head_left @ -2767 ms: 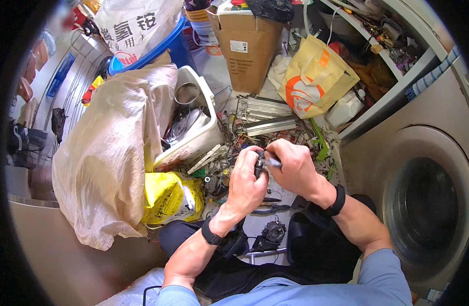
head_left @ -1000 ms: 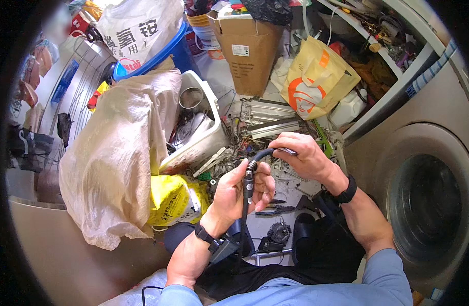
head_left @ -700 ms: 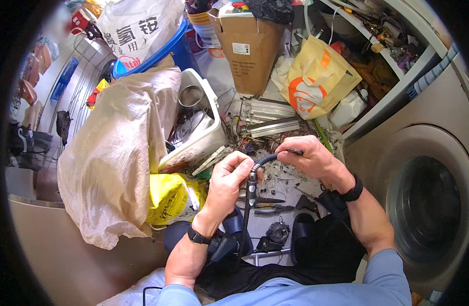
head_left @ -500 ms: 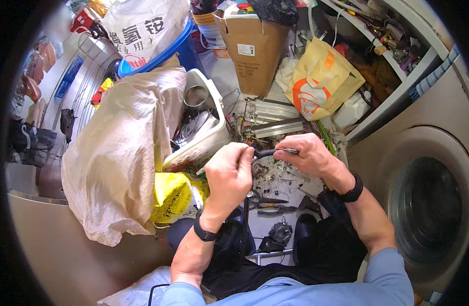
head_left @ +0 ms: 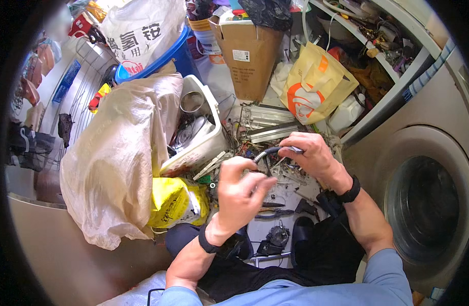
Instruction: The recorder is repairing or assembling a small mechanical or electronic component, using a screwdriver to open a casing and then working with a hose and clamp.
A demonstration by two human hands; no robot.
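Observation:
A dark flexible tube with a ribbed metallic section (head_left: 269,151) runs between my hands. My right hand (head_left: 313,155) pinches its right end, where a short silvery piece sticks out by the fingers. My left hand (head_left: 240,194) is beside the tube's other end, its thumb and fingers apart and partly smeared by motion. Whether a finger still touches the tube cannot be made out. Below on the floor lie pliers (head_left: 274,212) with dark handles. Closer to me is a blackened round mechanical part (head_left: 278,235).
A white bin (head_left: 217,122) holding metal items stands left, beside a beige sack (head_left: 109,163) and a yellow bag (head_left: 176,204). Metal strips (head_left: 273,131) and scraps litter the floor ahead. A cardboard box (head_left: 250,71) and paper bag (head_left: 316,84) stand behind; a washing machine (head_left: 392,137) is right.
My left hand has come off its pinch on the tube, turned and opened its fingers, baring the ribbed metallic section. My right hand keeps its hold, nearly in place. The view has shifted slightly.

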